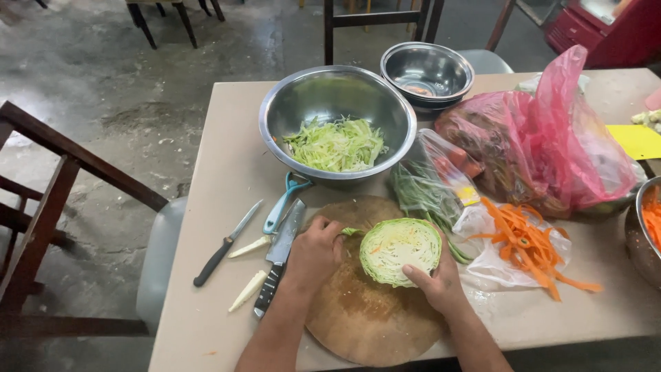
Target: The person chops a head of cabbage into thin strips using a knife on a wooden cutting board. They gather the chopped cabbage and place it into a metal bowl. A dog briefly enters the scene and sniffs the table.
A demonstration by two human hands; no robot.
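I see my right hand (441, 279) cupped around the near right side of the half cabbage (401, 249), fingers curled and the thumb pressed on its cut face, so it grips the cabbage. My left hand (315, 253) sits just left of the cabbage, fingers bent inward and pinching a small green scrap at the cabbage's left edge (I cannot tell whether that scrap is still attached).

The cabbage rests on the round wooden cutting board (358, 324), toward the board's far right part, cut face up. That face is pale green with tight layered folds and a few orange flecks on it.

Left of the cabbage, past my left hand, a cleaver (281, 255) lies with its blade partly on the board's edge. Further left lie a blue peeler (284, 201), two pale core pieces (249, 269) and a black-handled knife (226, 242).

Beyond the cabbage stands a large steel bowl (337, 124) holding shredded cabbage, with a smaller steel bowl (427, 72) behind it. Right of the cabbage, orange carrot peelings (527, 244) lie on clear plastic, and a pink bag (544, 145) sits beyond them. Everything stands on a beige table (220, 172).
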